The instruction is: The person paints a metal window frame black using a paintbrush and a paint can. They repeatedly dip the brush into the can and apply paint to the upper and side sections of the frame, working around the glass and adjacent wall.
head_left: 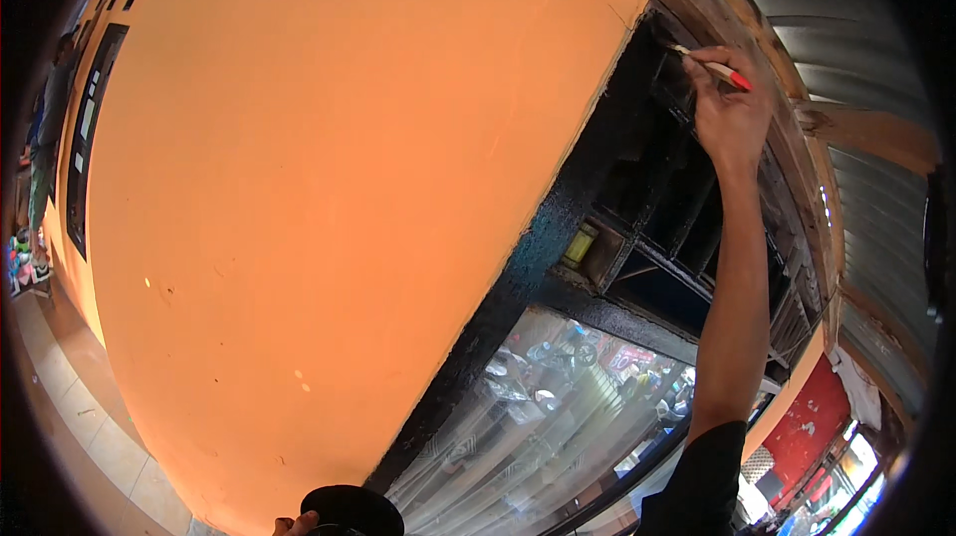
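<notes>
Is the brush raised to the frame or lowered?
Raised: the right hand holds the brush overhead, its tip at the black window frame.

A broad orange wall fills the left. Corrugated metal roofing curves overhead at the right, and a lace curtain hangs behind the window glass below.

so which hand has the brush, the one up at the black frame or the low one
The right hand, raised to the black window frame, holds the red-handled paintbrush. The left hand, at the lower edge, grips a black round container instead.
</notes>
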### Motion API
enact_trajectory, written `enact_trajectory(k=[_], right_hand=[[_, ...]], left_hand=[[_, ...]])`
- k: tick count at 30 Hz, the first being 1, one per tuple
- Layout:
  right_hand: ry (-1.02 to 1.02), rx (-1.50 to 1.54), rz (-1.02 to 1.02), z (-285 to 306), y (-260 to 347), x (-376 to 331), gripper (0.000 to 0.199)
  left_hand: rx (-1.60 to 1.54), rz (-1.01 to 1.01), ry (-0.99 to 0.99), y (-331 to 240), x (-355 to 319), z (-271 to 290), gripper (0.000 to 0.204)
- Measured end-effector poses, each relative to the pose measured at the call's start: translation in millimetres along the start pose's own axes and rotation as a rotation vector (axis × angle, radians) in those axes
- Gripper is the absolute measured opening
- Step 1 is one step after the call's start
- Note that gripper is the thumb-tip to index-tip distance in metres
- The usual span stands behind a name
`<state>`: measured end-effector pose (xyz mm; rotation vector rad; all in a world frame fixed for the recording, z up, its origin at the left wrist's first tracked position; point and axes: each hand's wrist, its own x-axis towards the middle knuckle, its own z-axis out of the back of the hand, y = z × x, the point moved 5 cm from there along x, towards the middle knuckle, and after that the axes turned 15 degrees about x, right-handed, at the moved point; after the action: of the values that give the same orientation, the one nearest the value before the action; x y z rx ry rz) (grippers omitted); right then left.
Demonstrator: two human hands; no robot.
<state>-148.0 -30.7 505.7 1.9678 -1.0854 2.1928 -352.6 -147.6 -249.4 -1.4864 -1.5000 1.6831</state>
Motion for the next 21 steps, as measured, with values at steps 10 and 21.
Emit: enact_trajectory(k=[10, 21], right_hand=[[-0.014, 0.082, 0.007, -9, -4, -7, 0.012], [-0.350, 0.690, -0.413, 4, -31, -5, 0.012]], left_hand=[[-0.050, -0.072, -0.025, 10, 3, -4, 0.063], [0.036, 0.008, 0.055, 9, 3, 0, 0.062]])
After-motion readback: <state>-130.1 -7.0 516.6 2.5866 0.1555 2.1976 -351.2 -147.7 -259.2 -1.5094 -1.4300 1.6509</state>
